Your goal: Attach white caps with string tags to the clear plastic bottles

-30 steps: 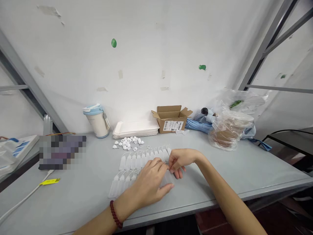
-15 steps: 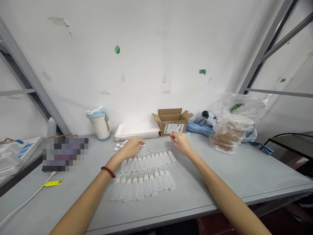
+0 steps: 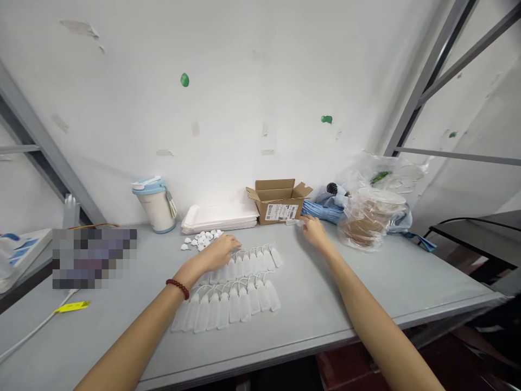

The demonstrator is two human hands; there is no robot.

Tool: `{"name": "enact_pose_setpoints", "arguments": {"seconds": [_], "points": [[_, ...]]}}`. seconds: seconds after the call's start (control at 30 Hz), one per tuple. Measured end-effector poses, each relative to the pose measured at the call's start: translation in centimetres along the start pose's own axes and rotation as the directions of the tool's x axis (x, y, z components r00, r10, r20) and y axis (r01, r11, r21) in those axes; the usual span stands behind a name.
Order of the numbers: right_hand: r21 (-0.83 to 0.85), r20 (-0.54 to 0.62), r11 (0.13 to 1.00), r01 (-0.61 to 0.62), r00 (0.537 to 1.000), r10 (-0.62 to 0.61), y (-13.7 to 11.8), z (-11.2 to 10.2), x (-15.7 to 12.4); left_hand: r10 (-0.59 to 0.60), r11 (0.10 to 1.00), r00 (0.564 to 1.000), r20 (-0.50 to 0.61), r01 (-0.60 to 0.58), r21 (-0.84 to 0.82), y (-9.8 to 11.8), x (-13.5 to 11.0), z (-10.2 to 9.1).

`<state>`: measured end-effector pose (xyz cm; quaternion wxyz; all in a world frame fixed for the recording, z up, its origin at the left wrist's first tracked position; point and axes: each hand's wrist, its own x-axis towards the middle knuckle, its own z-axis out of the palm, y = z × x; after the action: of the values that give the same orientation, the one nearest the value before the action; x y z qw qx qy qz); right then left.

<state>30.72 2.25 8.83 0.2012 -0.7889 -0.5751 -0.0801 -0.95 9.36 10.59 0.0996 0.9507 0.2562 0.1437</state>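
Note:
Two rows of small translucent, bottle-shaped plastic pieces (image 3: 223, 310) with thin white cords lie flat on the grey table. My left hand (image 3: 222, 252), wearing a dark red bead bracelet, hovers over the far row and hides part of it. Its fingers are curled together; what they hold, if anything, is hidden. Just beyond it sits a loose pile of small white caps (image 3: 202, 239). In front of the cardboard box, my right hand (image 3: 315, 232) has its fingertips closed at the end of another translucent plastic piece (image 3: 293, 222).
Along the wall stand a cream tumbler with a blue lid (image 3: 156, 206), a stack of white envelopes (image 3: 220, 217) and the open cardboard box (image 3: 279, 202). Blue fabric (image 3: 325, 210) and plastic-wrapped spools (image 3: 372, 217) lie to the right. A cable (image 3: 36, 328) crosses the left side.
My right hand has reached right and forward to the translucent piece by the box. The left hand has drawn back from the caps toward the far row. The view has shifted slightly right.

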Motion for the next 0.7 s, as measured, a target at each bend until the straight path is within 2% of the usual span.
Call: {"name": "enact_pose_setpoints", "arguments": {"seconds": [0.07, 0.17, 0.37, 0.43, 0.57, 0.7], "points": [[-0.003, 0.023, 1.0, -0.004, 1.0, 0.004, 0.1, 0.4, 0.0, -0.029, 1.0, 0.999, -0.035, 0.029, -0.008, -0.1, -0.5, -0.5], [-0.003, 0.059, 1.0, -0.008, 0.998, 0.009, 0.2, 0.9, 0.0, -0.079, 0.997, 0.982, -0.172, 0.076, -0.024, -0.6, -1.5, -1.1], [0.007, 0.058, 0.996, -0.092, 0.994, 0.091, 0.3, 1.0, -0.1, -0.189, 0.98, 0.879, -0.438, 0.197, -0.028, -1.2, -2.6, -1.7], [0.015, 0.035, 0.987, -0.163, 0.986, 0.162, 0.5, 0.9, -0.1, -0.206, 0.977, 0.859, -0.469, 0.208, -0.048, -0.8, -2.6, -1.9], [0.069, -0.022, 0.95, -0.304, 0.952, 0.306, 0.9, 0.7, -0.3, -0.178, 0.984, 0.866, -0.467, 0.163, -0.073, 0.2, -2.6, -2.5], [0.185, -0.088, 0.91, -0.371, 0.916, 0.392, 0.9, 0.2, -0.4, -0.183, 0.983, 0.842, -0.508, 0.165, -0.082, 0.2, -2.7, -2.8]]}}
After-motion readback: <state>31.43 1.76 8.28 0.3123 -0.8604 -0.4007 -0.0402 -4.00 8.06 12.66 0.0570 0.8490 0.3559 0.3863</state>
